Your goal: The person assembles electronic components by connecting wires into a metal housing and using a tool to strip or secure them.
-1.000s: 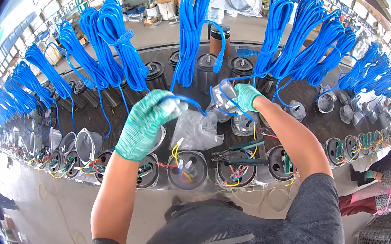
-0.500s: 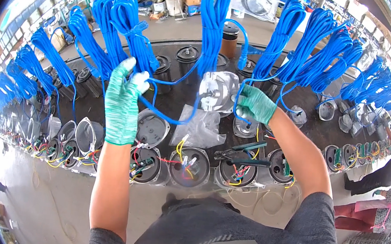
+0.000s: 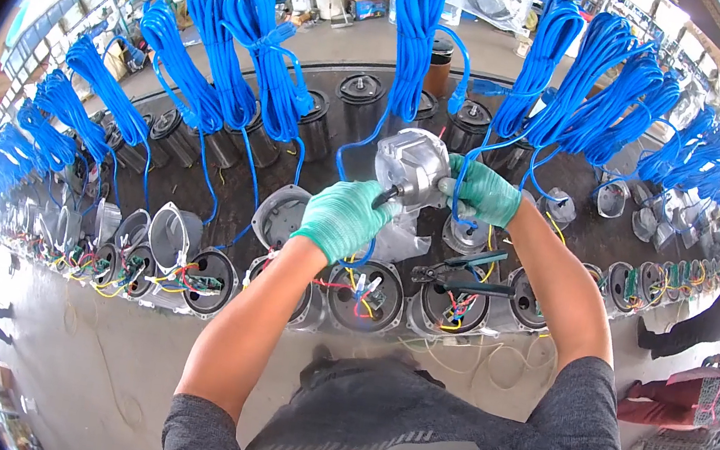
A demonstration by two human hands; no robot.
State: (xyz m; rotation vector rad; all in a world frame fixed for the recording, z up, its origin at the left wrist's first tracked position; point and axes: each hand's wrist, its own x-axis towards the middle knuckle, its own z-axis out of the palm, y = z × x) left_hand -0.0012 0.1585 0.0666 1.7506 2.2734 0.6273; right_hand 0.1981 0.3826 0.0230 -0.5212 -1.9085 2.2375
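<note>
Both hands are close together above the tabletop [image 3: 583, 243], meeting at one workpiece. The right hand [image 3: 482, 192], in a ribbed green knit glove, is clamped on the right side of a cast metal housing [image 3: 412, 163], silvery, rounded and faceted, with a dull sheen. The left hand [image 3: 344, 220], gloved alike, closes its fingers on a short black fitting [image 3: 389, 196], cylindrical in form, at the housing's lower left. The housing is held clear of the surface, tilted.

A smooth, glossy blue cable coil [image 3: 415, 39] hangs in long loops behind the housing; its loose end curves down toward the left hand, where its run is partly hidden. Crumpled clear plastic film [image 3: 403, 242] lies beneath the hands. Nearer the person, pliers [image 3: 484, 289] with dark handles rest across a round, dark-faced casing with coloured wires. To the left stands an open grey metal cup [image 3: 281, 216], flanged at its rim. Behind it, a black cylinder [image 3: 359, 101] stands upright, ridged on its circular top.
</note>
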